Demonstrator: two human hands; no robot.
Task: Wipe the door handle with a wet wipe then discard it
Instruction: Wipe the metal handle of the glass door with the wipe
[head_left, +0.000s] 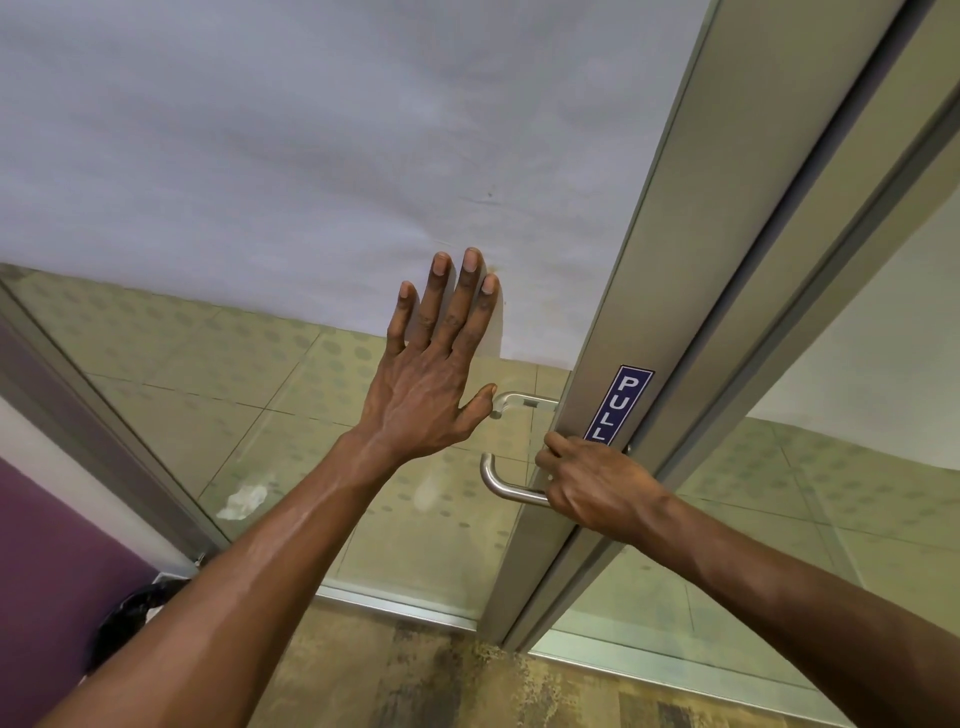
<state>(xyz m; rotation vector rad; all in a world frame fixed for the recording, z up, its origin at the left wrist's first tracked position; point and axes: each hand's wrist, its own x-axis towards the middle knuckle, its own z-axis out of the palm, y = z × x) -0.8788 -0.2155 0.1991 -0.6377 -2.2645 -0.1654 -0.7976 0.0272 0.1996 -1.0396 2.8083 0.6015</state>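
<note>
A brushed steel door handle (496, 486) is fixed to the grey metal stile (675, 260) of a glass door. My right hand (592, 488) is closed around the handle's lower arm, close to the stile and just below a blue PULL sticker (621, 402). No wet wipe shows in that hand; its fingers hide whatever lies under them. My left hand (426, 395) is pressed flat on the glass to the left of the handle, fingers spread and pointing up, holding nothing. Its thumb reaches towards the handle's upper arm (519, 401).
A white crumpled piece (243, 501) lies on the tiled floor seen through the glass at lower left. A black bin bag (132, 618) sits at the foot of a purple wall (41, 545) on the left. Patterned carpet (415, 675) lies under me.
</note>
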